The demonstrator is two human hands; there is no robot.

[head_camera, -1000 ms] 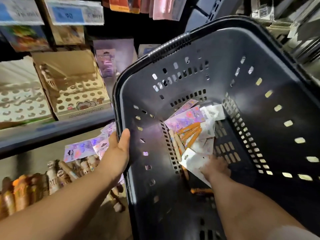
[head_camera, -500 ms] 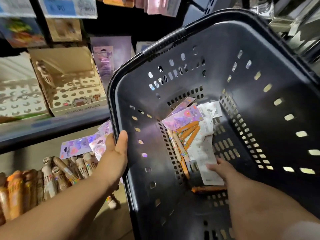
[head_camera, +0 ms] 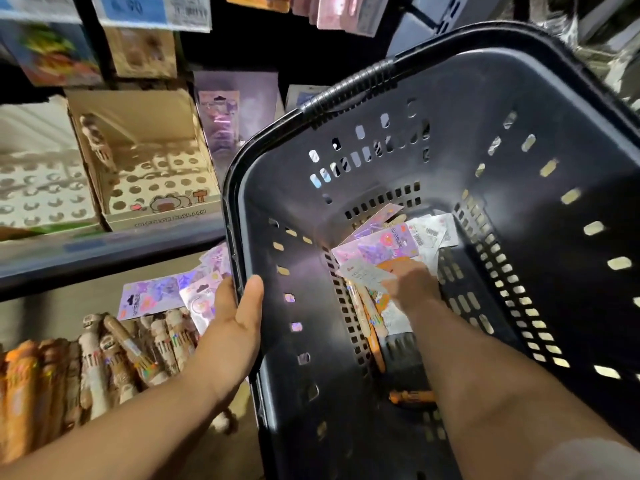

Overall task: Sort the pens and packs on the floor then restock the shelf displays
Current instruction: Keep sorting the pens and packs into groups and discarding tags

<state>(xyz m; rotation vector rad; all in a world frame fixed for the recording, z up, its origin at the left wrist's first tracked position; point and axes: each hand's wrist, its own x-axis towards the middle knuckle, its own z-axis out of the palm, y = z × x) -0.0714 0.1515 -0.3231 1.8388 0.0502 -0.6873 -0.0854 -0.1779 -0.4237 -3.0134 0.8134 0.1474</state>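
The floor [head_camera: 52,306] carries a row of pens [head_camera: 104,362] at its lower left, with holographic packs [head_camera: 152,296] lying just beyond them, near the shelf [head_camera: 104,251] edge. Two holed cardboard display boxes [head_camera: 149,174] stand side by side on the shelf.

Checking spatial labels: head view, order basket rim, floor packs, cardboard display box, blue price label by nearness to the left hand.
1. Basket rim: held by the left hand.
2. Floor packs: just left.
3. Cardboard display box: shelf above.
4. Blue price label: topmost.
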